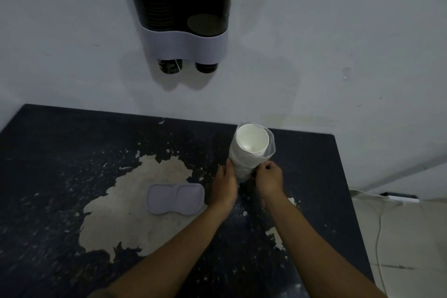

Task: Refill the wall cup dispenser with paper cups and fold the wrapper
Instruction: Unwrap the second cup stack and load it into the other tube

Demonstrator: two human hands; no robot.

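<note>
A stack of white paper cups [252,141] stands upright on the dark table, still inside its clear plastic wrapper [238,159], open at the top. My left hand [225,184] grips the wrapper's lower left side. My right hand [268,179] pinches the wrapper at the lower right. On the wall above hangs the cup dispenser [183,7], a dark twin tube with a pale band; dark cups show inside the left tube and two dark cup bottoms [169,66] stick out below.
The dispenser's pale twin-shaped lid [176,198] lies flat on the worn table [60,152] left of my hands. The table's right edge drops to a tiled floor with a white cable [378,237]. The wall stands right behind the table.
</note>
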